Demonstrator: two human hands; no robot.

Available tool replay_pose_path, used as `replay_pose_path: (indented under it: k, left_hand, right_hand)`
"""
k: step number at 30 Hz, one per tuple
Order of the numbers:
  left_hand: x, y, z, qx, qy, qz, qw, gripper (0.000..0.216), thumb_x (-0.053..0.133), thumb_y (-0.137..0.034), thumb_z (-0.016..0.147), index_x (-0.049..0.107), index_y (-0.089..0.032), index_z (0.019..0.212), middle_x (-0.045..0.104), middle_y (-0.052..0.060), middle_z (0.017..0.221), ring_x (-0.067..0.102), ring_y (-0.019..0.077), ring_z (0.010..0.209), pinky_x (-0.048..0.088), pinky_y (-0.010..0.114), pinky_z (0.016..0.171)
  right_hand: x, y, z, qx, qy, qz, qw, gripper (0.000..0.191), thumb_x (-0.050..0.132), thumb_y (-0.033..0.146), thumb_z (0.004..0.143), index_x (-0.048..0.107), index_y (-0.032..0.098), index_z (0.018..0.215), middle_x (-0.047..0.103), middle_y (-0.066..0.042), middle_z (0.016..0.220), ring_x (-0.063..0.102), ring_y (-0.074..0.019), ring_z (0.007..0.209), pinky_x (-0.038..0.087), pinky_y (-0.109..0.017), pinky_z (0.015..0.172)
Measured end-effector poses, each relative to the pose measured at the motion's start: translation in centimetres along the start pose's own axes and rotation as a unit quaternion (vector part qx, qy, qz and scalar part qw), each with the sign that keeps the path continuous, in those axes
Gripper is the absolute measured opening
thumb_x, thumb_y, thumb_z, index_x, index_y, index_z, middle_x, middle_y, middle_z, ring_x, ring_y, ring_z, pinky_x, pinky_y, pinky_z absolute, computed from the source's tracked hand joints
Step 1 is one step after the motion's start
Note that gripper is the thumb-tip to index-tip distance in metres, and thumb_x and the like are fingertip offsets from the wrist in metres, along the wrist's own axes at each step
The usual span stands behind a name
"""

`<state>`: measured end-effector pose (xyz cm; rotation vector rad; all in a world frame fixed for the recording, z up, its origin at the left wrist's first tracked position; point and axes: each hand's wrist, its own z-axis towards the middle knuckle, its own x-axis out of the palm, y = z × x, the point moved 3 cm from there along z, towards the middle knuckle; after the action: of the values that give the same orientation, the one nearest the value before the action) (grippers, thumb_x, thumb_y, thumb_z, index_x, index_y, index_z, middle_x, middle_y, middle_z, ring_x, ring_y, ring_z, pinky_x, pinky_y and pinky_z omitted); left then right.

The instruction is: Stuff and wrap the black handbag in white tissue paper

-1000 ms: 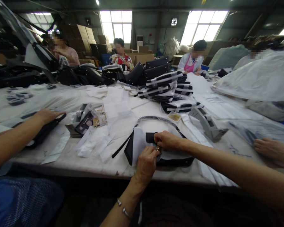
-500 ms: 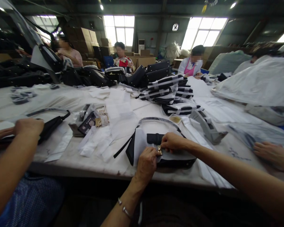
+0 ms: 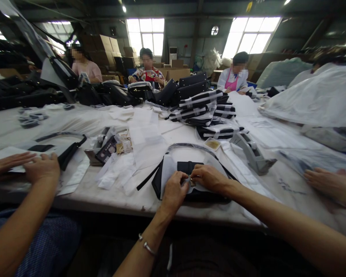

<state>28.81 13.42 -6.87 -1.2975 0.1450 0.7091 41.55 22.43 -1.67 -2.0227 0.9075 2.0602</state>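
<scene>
Hand (image 3: 210,177) (right, half-curled) at clasp (image 3: 193,183)

Black handbag (image 3: 203,196) lying flat near the front edge of a white-covered table (image 3: 118,198), film-wrapped handle (image 3: 190,146) arched toward the far side, thin strap (image 3: 148,178) trailing left, pale sheet (image 3: 167,169) over its front, dark flap (image 3: 186,166) exposed, small metallic clasp (image 3: 193,183) below, partly hidden.

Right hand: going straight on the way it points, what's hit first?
Probably the left hand, just across the metal clasp on the black bag. Depth around the fingertips is unclear, so the clasp may come first.
</scene>
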Motion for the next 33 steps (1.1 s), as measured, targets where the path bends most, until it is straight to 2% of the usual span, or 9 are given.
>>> replay_pose_path:
  k: [3,5,9,13,15,18,21,29,33]
  left_hand:
    - [-0.1,-0.3,-0.2,0.019,0.001,0.016,1.000,0.021,0.061,-0.001,0.077,0.062,-0.019,0.087,0.064,0.000,0.087,0.062,0.0157,0.085,0.051,0.030,0.081]
    - [-0.3,-0.5,-0.4,0.029,0.003,0.021,0.999,0.020,0.061,-0.001,0.078,0.063,-0.019,0.085,0.064,0.000,0.087,0.062,0.0156,0.086,0.050,0.029,0.082]
    - [-0.2,-0.5,-0.6,0.040,0.014,0.015,0.999,0.018,0.062,-0.003,0.081,0.066,-0.020,0.086,0.064,0.000,0.088,0.062,0.0149,0.087,0.050,0.028,0.084]
    - [0.1,-0.4,-0.7,0.078,0.053,0.067,0.993,0.016,0.063,-0.008,0.086,0.068,-0.021,0.092,0.064,0.001,0.091,0.062,0.0158,0.090,0.049,0.027,0.084]
    - [0.2,-0.8,-0.4,0.118,0.094,0.138,0.979,0.013,0.062,-0.012,0.088,0.069,-0.022,0.095,0.063,0.002,0.090,0.061,0.0167,0.088,0.050,0.027,0.081]
    - [0.2,-1.5,0.6,0.180,0.178,0.246,0.935,0.013,0.058,-0.016,0.092,0.068,-0.022,0.097,0.063,0.002,0.085,0.060,0.0169,0.079,0.049,0.026,0.071]
    - [0.0,-1.8,1.6,0.213,0.226,0.291,0.905,0.014,0.056,-0.016,0.093,0.068,-0.023,0.097,0.063,0.001,0.082,0.059,0.0161,0.074,0.046,0.024,0.065]
    - [0.1,-0.4,1.4,0.241,0.186,0.248,0.920,0.009,0.057,-0.021,0.095,0.066,-0.021,0.094,0.069,0.002,0.085,0.064,0.0156,0.080,0.049,0.024,0.073]
    - [0.0,-1.6,1.9,0.267,0.243,0.309,0.880,0.014,0.054,-0.013,0.094,0.064,-0.020,0.099,0.069,0.002,0.085,0.066,0.0168,0.079,0.051,0.025,0.070]
  right_hand:
    - [0.4,0.6,0.3,0.002,0.036,-0.088,0.995,0.020,0.051,0.013,0.088,0.070,0.016,0.093,0.068,-0.010,0.095,0.062,-0.0181,0.076,0.038,-0.027,0.064]
    - [0.5,0.6,0.5,0.032,0.028,-0.093,0.995,0.018,0.052,0.014,0.086,0.068,0.014,0.093,0.068,-0.012,0.095,0.062,-0.0196,0.078,0.037,-0.027,0.063]
    - [0.7,-0.6,0.8,0.133,0.016,0.070,0.989,0.006,0.062,0.020,0.078,0.067,0.017,0.076,0.071,-0.005,0.080,0.063,-0.0180,0.077,0.039,-0.025,0.062]
    - [0.9,-1.9,0.8,0.159,0.020,0.190,0.969,0.010,0.068,0.027,0.074,0.068,0.018,0.072,0.067,-0.001,0.064,0.061,-0.0152,0.063,0.039,-0.023,0.055]
    - [1.2,-2.2,0.7,0.168,0.039,0.244,0.954,0.009,0.066,0.027,0.075,0.068,0.018,0.075,0.063,0.002,0.057,0.058,-0.0129,0.053,0.039,-0.022,0.051]
    - [1.7,-2.5,0.5,0.208,0.036,0.308,0.928,0.004,0.063,0.022,0.077,0.066,0.018,0.076,0.060,0.004,0.053,0.052,-0.0099,0.045,0.037,-0.020,0.044]
    - [2.0,-2.5,0.3,0.246,0.004,0.344,0.906,0.006,0.057,0.019,0.081,0.060,0.019,0.076,0.061,0.005,0.056,0.049,-0.0073,0.042,0.035,-0.017,0.041]
    - [3.0,-3.0,-0.2,0.252,-0.062,0.374,0.890,0.008,0.053,0.022,0.083,0.059,0.019,0.079,0.059,0.006,0.053,0.050,-0.0079,0.042,0.036,-0.017,0.040]
    - [2.9,-3.0,-0.2,0.247,-0.074,0.380,0.888,0.006,0.054,0.020,0.082,0.060,0.019,0.079,0.056,0.007,0.051,0.051,-0.0083,0.043,0.036,-0.017,0.039]
